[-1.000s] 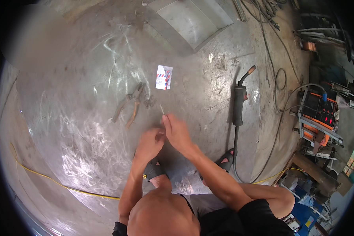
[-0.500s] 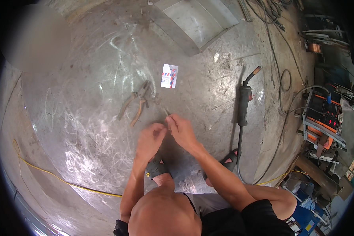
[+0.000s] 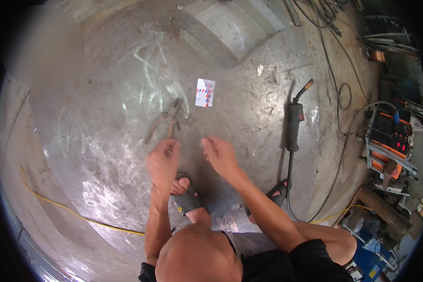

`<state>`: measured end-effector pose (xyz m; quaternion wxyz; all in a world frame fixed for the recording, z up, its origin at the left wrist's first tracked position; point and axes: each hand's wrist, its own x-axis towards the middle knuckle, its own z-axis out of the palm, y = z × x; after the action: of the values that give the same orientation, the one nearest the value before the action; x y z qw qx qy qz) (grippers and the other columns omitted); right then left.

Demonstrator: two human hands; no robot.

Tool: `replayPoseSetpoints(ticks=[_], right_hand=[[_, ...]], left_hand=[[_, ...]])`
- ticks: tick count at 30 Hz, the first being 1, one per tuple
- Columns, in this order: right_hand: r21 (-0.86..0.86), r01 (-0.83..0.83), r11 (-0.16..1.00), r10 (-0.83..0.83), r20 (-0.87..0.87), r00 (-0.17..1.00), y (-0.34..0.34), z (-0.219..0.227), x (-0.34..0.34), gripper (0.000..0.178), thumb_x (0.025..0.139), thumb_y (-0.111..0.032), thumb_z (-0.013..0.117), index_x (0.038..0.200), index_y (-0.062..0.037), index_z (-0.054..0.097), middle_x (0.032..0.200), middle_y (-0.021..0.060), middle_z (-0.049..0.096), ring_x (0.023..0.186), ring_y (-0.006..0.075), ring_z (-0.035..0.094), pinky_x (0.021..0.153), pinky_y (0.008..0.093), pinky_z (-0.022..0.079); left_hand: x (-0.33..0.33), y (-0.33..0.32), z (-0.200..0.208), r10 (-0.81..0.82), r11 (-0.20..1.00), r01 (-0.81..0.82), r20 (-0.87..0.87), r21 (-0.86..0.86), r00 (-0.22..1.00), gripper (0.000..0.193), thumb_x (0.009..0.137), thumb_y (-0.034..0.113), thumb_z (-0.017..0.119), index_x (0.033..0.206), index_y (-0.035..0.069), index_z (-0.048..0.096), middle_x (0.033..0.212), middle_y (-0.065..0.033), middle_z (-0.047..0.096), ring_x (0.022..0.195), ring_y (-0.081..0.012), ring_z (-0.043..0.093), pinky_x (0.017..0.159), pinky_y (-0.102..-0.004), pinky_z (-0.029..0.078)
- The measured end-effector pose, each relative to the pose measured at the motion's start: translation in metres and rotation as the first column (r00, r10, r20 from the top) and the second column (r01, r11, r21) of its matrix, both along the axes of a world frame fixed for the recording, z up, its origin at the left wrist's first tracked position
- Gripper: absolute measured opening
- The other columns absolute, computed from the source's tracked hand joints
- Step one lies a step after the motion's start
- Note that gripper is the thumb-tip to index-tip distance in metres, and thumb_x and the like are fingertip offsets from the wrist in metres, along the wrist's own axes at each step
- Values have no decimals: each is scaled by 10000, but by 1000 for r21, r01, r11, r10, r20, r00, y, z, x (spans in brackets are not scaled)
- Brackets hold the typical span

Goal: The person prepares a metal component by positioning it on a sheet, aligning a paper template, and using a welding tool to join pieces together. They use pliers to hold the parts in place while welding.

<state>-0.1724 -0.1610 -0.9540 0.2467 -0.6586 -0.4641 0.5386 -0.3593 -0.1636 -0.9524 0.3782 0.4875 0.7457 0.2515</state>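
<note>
My left hand point(image 3: 163, 159) is raised over the floor beside the handles of a pair of pliers point(image 3: 173, 114); its fingers are curled in and a little blurred, and anything in them is hidden. My right hand point(image 3: 219, 154) is closed in a pinch, level with the left and apart from it. A thin, pale sliver point(image 3: 202, 134) sticks out past its fingertips, too small and blurred to name. Beyond both hands a small white packet point(image 3: 205, 93) with red and blue stripes lies flat on the metal sheet floor point(image 3: 113, 127).
To the right lies a black welding torch point(image 3: 294, 122), its cable curving back past my foot. An orange and black welding machine point(image 3: 390, 136) stands at the far right. A bent sheet-metal piece point(image 3: 235, 33) lies at the back. A yellow cable point(image 3: 87, 218) crosses at left.
My hands, close together before, have moved apart: the left has shifted left, near the pliers' handles. The right keeps its pinch and has moved slightly right.
</note>
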Motion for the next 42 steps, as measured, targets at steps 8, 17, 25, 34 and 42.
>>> replayPoseSetpoints(ticks=[8, 17, 25, 34, 42], right_hand=[[136, -493, 859, 288, 667, 687, 6, -13, 12, 203, 1031, -194, 564, 957, -22, 641, 643, 121, 611, 545, 297, 613, 556, 382, 493], [-189, -81, 979, -18, -471, 882, 1, 26, 19, 342, 1093, -319, 501, 937, -42, 626, 640, -5, 533, 558, 92, 509, 529, 274, 408], [-249, -183, 951, -42, -691, 722, 3, 41, 15, 379, 1104, -362, 461, 1009, -33, 625, 724, 22, 573, 639, 123, 559, 605, 289, 462], [-231, 64, 971, -194, -597, 779, -3, 29, 26, 256, 1046, -228, 604, 1175, -10, 644, 917, 69, 703, 832, 162, 674, 767, 312, 547], [-308, 129, 942, -314, -682, 661, -8, 6, 3, 193, 991, -133, 680, 1135, -4, 672, 969, 77, 726, 877, 139, 693, 797, 291, 569]], left_hand=[[9, 7, 7, -76, 997, 78, 113, -11, 991, 165, 881, 131, 743, 991, 7, 746, 810, -117, 728, 679, -186, 664, 642, -316, 514], [29, -2, 19, 105, 987, -25, 521, -158, 847, 225, 945, 185, 727, 1045, -16, 743, 829, -63, 732, 738, -113, 646, 677, -282, 510], [23, -1, 40, 223, 966, -6, 819, -259, 529, 215, 963, 149, 715, 1092, -22, 692, 862, -74, 714, 635, -59, 590, 435, -206, 369], [47, 17, 50, 219, 973, -63, 802, -222, 556, 185, 924, 93, 743, 1049, -34, 695, 891, -76, 702, 765, -109, 631, 651, -247, 491], [28, 2, 5, 290, 956, -146, 767, -253, 572, 182, 878, 64, 794, 1023, -25, 731, 897, -42, 708, 823, -101, 630, 769, -246, 495]])
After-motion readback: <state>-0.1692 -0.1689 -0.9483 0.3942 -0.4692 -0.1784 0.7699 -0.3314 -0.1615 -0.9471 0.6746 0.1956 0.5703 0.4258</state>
